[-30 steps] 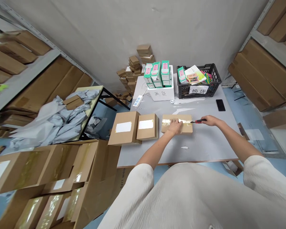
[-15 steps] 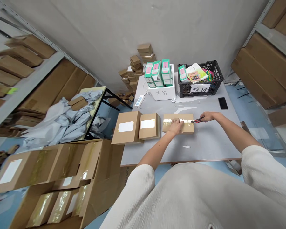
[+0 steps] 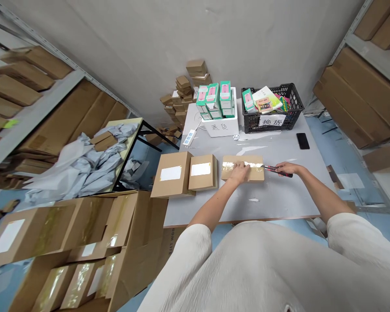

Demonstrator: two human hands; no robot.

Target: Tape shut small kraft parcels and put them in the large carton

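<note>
A brown cardboard box (image 3: 255, 174) with shiny tape along its top lies on the grey table (image 3: 279, 199). My left hand (image 3: 239, 172) rests on that box, fingers spread over the tape. In my right hand (image 3: 287, 168), closed around its handle, is a red and black cutter (image 3: 273, 169); its tip meets the box's right end at the tape. Left of the taped box stand a smaller labelled box (image 3: 200, 182) and a larger labelled box (image 3: 170, 186).
A white bin (image 3: 219, 128) of green-pink boxes and a black crate (image 3: 271, 123) of books stand at the table's back. A phone (image 3: 302, 141) lies right, a power strip (image 3: 190, 138) left. Large open carton (image 3: 143, 247) stands at lower left.
My right hand has turned and shifted slightly right, so more of the cutter's handle shows. My left hand stays on the box.
</note>
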